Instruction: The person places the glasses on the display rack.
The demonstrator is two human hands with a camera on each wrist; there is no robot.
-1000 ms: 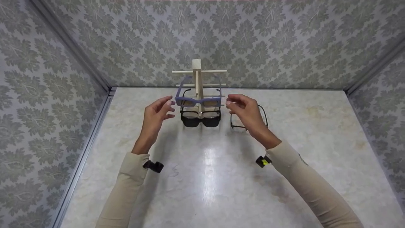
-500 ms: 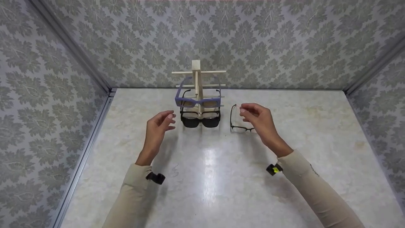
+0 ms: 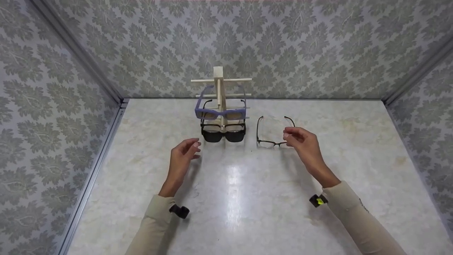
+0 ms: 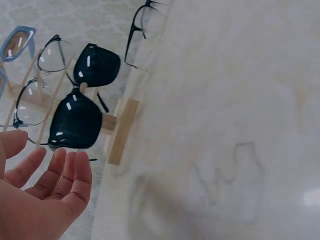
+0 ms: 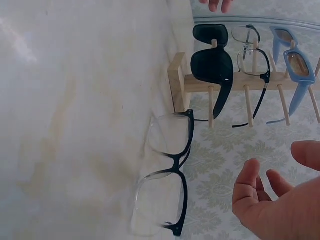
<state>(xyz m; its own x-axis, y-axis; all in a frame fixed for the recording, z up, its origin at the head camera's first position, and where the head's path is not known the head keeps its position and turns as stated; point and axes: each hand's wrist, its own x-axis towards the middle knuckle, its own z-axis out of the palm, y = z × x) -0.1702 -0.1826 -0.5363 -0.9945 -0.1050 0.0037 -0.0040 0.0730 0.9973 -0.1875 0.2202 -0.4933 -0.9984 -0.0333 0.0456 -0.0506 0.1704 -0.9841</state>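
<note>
A pair of black-rimmed glasses (image 5: 177,163) is set on the table (image 3: 226,226) right of the wooden stand (image 3: 218,72). Over their right side the right hand (image 3: 307,148) is held, fingers loosely bent, thumb apart, nothing gripped. Left of the stand, near the dark sunglasses (image 3: 214,137) hung lowest on it, the left hand (image 3: 182,156) is held, fingers parted from thumb.

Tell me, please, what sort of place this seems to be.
Probably a small enclosed workstation or recording booth: wallpapered panels joined by metal edging surround a marble-look table. The wooden eyewear stand could suggest an optician's display, but I see no shop fittings.
</note>
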